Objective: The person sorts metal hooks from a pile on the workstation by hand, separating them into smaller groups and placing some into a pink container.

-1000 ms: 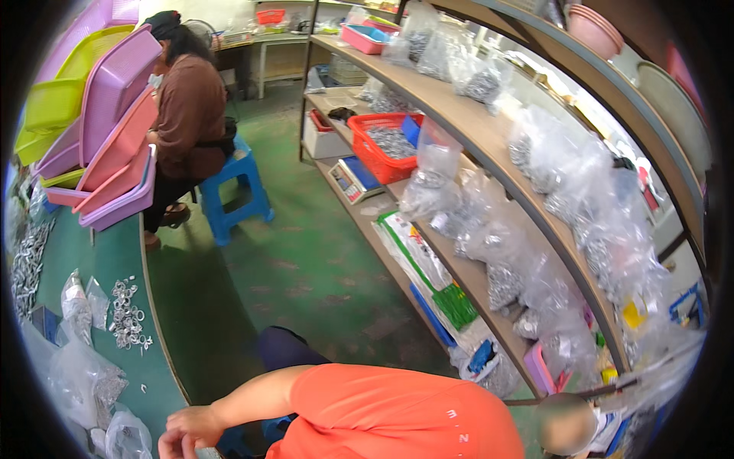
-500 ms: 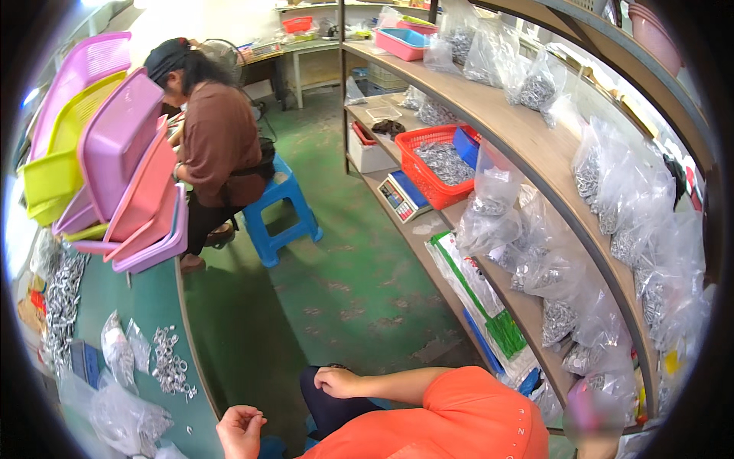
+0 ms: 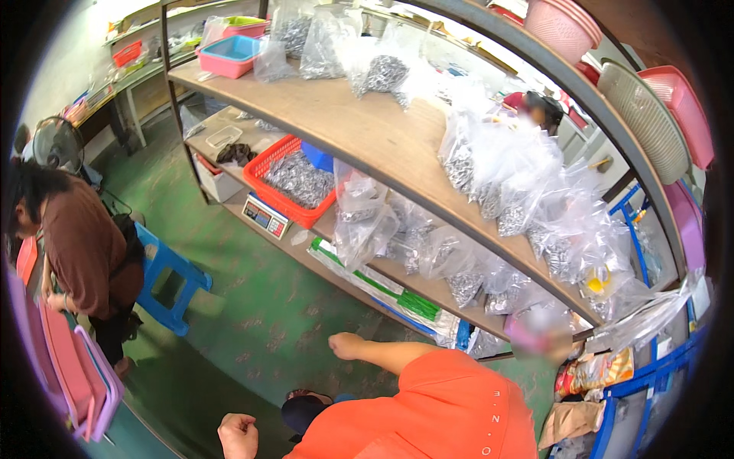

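My left hand is at the lower edge with its fingers curled into a fist and nothing visible in it. Further right, my right hand hangs over the green floor beside my dark trouser knee, closed, with no object showing. Neither hand touches the shelving. The nearest things to my right hand are a green-and-white packet and clear bags of small metal parts on the lower shelves. A red basket there holds many metal pieces, with a scale below it.
Long shelving carries many bagged metal parts. A person in brown is at the left, near a blue stool and stacked basins. Another person shows behind the shelves. Baskets and sacks are at the right.
The view has swung right, so the workbench and basins slide toward the left edge. My right hand has lifted off my leg and out over the floor; my left hand looks more tightly curled.
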Available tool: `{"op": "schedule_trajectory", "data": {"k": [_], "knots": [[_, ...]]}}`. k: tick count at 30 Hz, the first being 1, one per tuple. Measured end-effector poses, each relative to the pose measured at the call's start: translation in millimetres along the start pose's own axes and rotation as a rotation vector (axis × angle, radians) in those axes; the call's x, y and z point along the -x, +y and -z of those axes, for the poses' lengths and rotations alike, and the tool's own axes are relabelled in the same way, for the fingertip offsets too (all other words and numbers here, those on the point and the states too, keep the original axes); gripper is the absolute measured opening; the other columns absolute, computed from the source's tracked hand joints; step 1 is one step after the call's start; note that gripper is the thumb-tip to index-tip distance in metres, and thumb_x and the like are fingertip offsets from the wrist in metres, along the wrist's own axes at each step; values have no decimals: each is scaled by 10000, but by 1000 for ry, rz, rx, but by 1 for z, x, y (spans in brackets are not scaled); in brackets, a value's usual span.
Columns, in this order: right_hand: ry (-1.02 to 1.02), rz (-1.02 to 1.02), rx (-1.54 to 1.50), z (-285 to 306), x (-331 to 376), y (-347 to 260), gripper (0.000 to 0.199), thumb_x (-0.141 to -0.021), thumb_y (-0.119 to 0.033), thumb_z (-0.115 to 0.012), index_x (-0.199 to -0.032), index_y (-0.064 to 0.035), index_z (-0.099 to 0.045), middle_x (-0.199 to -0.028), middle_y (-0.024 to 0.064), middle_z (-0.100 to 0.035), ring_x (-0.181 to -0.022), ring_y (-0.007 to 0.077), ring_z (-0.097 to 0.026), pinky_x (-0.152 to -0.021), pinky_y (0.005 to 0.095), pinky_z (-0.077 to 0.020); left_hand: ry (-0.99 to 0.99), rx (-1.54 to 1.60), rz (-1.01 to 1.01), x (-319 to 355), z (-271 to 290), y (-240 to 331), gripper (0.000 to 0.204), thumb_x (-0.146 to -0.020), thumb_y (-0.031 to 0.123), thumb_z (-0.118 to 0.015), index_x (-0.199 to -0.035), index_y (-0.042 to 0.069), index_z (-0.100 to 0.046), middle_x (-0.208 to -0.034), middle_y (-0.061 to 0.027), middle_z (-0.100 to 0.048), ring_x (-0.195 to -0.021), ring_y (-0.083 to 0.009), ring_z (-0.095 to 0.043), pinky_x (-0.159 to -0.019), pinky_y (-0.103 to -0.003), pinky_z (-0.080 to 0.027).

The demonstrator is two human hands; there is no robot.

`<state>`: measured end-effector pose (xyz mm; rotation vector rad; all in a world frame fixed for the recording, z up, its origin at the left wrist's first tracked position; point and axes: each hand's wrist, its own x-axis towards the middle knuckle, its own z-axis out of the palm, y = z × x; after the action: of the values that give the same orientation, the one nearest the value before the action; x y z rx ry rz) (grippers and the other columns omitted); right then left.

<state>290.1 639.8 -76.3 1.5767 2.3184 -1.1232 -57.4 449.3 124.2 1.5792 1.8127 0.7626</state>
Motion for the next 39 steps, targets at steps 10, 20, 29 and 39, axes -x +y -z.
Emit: {"op": "schedule_trajectory", "data": {"k": [10, 20, 29, 39], "knots": [[-268, -270, 66, 13, 62, 12, 188, -784, -93, -594, -859, -5, -742, -925, 247, -721, -896, 414, -703, -778, 496, -550, -108, 55, 44, -27, 54, 30, 114, -804, -1, -673, -900, 32, -725, -891, -123, -695, -794, -245, -699, -718, -335, -567], [-29, -155, -90, 35, 4, -22, 169, -790, -140, -620, -873, -62, -744, -895, 203, -730, -858, 385, -707, -783, 463, -554, -9, 57, -25, -24, 80, 31, 142, -798, -74, -648, -870, 32, -709, -888, -98, -662, -791, -216, -679, -708, -314, -557], [-162, -128, 14, -14, 19, -18, 224, -806, -143, -560, -842, -9, -737, -928, 254, -708, -877, 430, -692, -780, 526, -535, 4, -22, -25, -21, 96, 52, 154, -773, -72, -638, -851, 46, -698, -876, -123, -661, -779, -275, -674, -708, -353, -559], [-355, 833, -563, 21, 11, -300, 103, -950, -141, -615, -951, -40, -627, -885, 113, -678, -803, 254, -661, -730, 381, -521, 217, 32, 234, 41, 97, 40, 76, -853, 8, -695, -916, 47, -714, -883, -100, -715, -806, -201, -706, -756, -320, -565]]}}
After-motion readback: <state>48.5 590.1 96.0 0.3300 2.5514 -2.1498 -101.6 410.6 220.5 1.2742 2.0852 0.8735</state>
